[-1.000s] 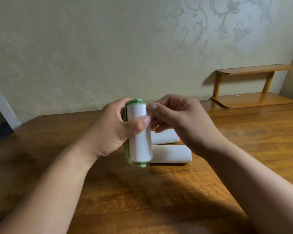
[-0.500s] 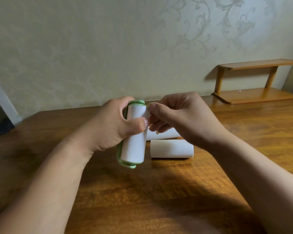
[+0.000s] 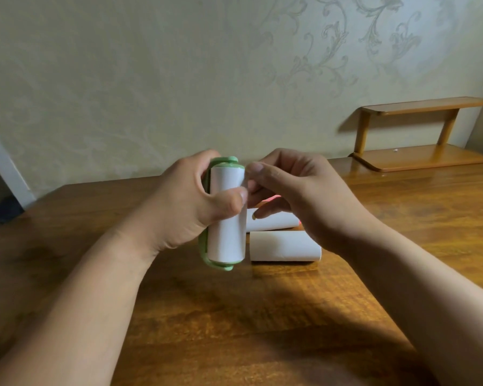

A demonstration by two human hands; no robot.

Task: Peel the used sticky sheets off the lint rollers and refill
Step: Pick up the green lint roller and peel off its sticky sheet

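The lint roller (image 3: 226, 235) is held upright above the table (image 3: 234, 316), between the two hands and a little nearer the left one. Its paper is plain white from end to end, and its frame (image 3: 204, 246) is pale green, showing as a cap at the top, a cap at the bottom and a strip down the left side.

The left hand (image 3: 187, 201) grips the lint roller around its upper half, thumb laid across the front of the white paper and fingers curled round behind the green frame. The right hand (image 3: 299, 196) comes in from the right with thumb and forefinger pinched together at the upper right edge of the roll. They seem to hold a lifted corner of the top sheet (image 3: 241, 179), though the corner is small and partly hidden by the thumb. Its other fingers are loosely curled below.

Two more white rolls lie on their sides on the table just behind the hands. The nearer roll (image 3: 285, 246) is in full view, just right of the roller's lower end. The farther roll (image 3: 273, 221) is half hidden by the right hand, with something pink (image 3: 271, 197) showing behind it.

A small wooden shelf (image 3: 418, 135) stands at the far right against the patterned wall (image 3: 151, 79)
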